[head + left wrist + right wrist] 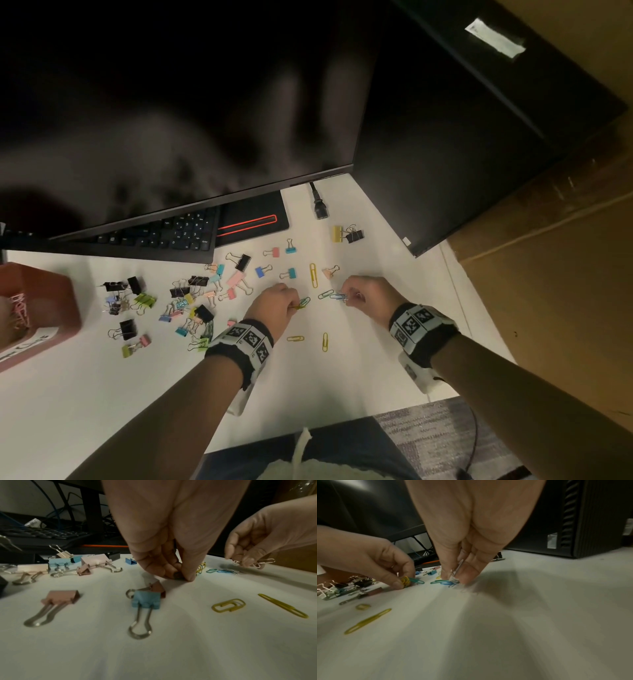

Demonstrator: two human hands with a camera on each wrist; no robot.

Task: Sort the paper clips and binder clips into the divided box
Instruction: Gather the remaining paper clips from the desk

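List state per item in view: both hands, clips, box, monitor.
left hand: pinching yellow and green paper clips at the desk
right hand: pinching silver paper clips above the blue paper clips
loose yellow paper clips: flat on the desk
binder clips: scattered, unsorted
divided box: holds pink clips
monitor: dark

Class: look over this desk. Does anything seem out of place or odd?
Yes. A loose power plug lies unplugged on the desk, just beyond the scattered binder clips. It has nothing to do with the sorting. Otherwise, nothing looks damaged or spilled.
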